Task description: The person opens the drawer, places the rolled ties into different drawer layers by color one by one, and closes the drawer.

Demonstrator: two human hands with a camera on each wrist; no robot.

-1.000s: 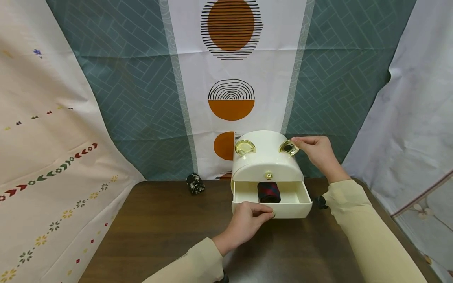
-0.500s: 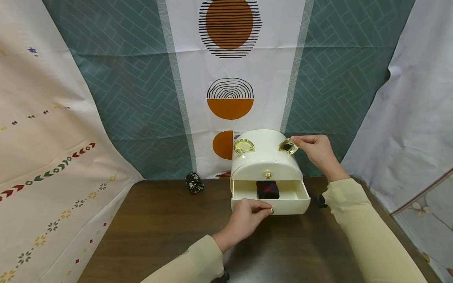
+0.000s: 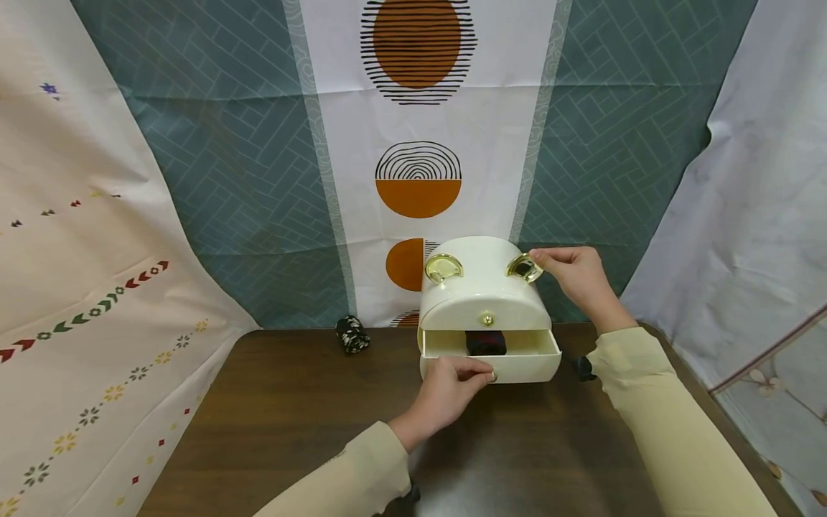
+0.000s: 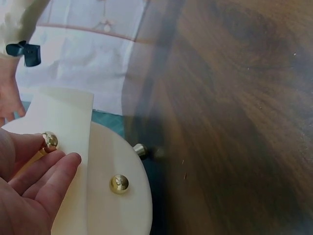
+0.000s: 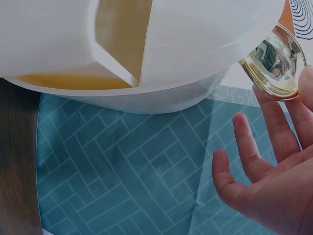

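Observation:
A cream box [image 3: 481, 294] with gold ears and a rounded top stands at the table's back. Its lower drawer [image 3: 526, 368] is partly out, holding a dark rolled cloth [image 3: 486, 343] whose front is hidden by the drawer wall. My left hand [image 3: 446, 395] pinches the drawer's gold knob [image 4: 50, 141] between thumb and finger. At the box's upper right, my right hand [image 3: 578, 276] pinches the right gold ear [image 5: 276, 63]; its other fingers are spread below. A second gold knob [image 4: 119, 184] sits on the upper front, touched by neither hand.
Left of the box, a black-and-white patterned roll [image 3: 352, 334] lies on the dark wooden table [image 3: 291, 416]. Patterned cloth [image 3: 258, 179] hangs behind, with pale cloths at both sides. The left gold ear [image 3: 444, 268] is free of hands.
My left hand has pushed the drawer inward, away from me, so less of the rolled cloth shows. My right hand keeps its hold on the gold ear.

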